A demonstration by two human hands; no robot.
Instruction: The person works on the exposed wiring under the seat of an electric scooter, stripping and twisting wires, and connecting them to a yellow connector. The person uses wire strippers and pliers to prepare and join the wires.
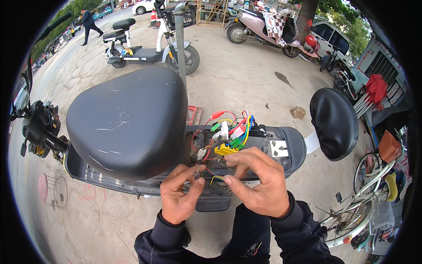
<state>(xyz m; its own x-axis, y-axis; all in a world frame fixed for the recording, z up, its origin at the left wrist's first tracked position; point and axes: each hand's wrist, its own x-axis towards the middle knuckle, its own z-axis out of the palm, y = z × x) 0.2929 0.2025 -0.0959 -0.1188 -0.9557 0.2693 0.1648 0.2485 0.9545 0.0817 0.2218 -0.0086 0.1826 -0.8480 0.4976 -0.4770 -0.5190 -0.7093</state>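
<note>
My left hand (179, 191) pinches a small connector (198, 172) with thin wires, just right of the large scratched black seat (125, 119). My right hand (255, 180) has its fingers curled, with the thumb tip on thin wires (215, 177), one of them yellow. Just above both hands, a tangle of red, yellow, green and blue wires (233, 127) with white and green plugs and a yellow connector (225, 149) sits in the open body (288, 149) of a scooter. A white plate (279, 148) with a black fitting lies at its right end.
A metal post (179, 53) stands beyond the seat. White (145, 55) and pink (263, 26) scooters are parked behind, and a walking person (90, 26) is at upper left. A second black seat (334, 123) and a white bicycle (351, 220) are at right, handlebars (37, 132) at left.
</note>
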